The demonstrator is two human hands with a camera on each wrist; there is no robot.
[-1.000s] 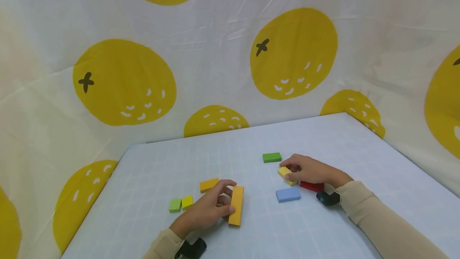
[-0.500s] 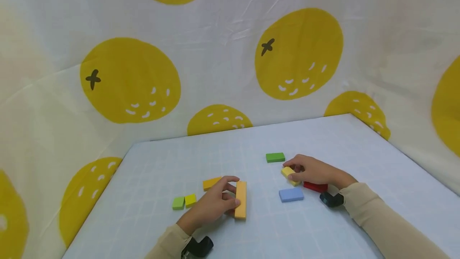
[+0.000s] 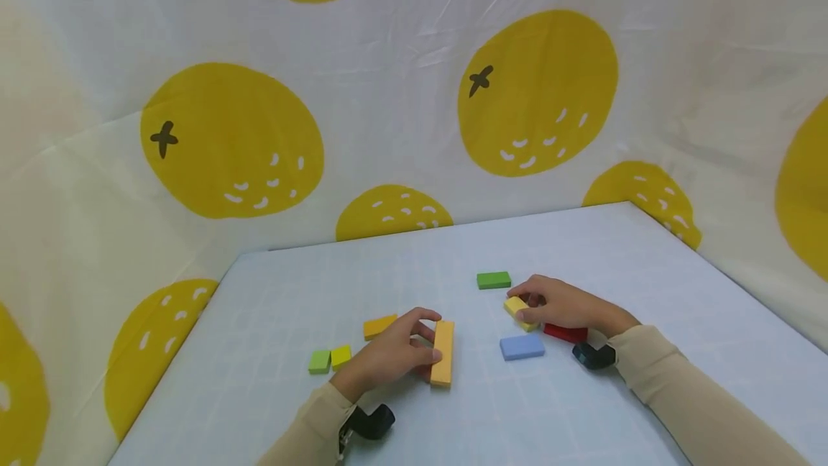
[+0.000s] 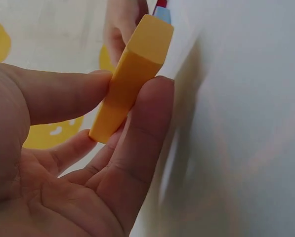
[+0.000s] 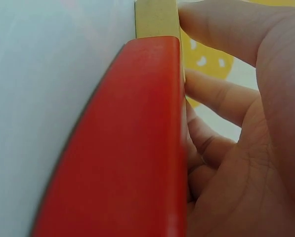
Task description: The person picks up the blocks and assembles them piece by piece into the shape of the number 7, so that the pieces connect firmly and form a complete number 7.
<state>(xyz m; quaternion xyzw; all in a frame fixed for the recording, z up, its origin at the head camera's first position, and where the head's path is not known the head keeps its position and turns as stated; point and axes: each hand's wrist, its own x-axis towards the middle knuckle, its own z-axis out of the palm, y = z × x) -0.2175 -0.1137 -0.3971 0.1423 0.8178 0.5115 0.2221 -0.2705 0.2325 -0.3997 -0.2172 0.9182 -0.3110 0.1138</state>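
Long block (image 3: pixel 443 353), orange: located left of the blue block (image 3: pixel 522 347) as the person faces it, well apart, long axis running away from the person, crosswise to the blue block's length. Left hand (image 3: pixel 394 352) is nearer: part-closed, pinching the long block, which appears raised off the table (image 3: pixel 491 416). Right hand (image 3: pixel 559 302): part-closed, pinching the yellow block (image 3: pixel 515 307), just beyond the blue block. Table surface separates long and blue blocks; the far edge is well beyond both.
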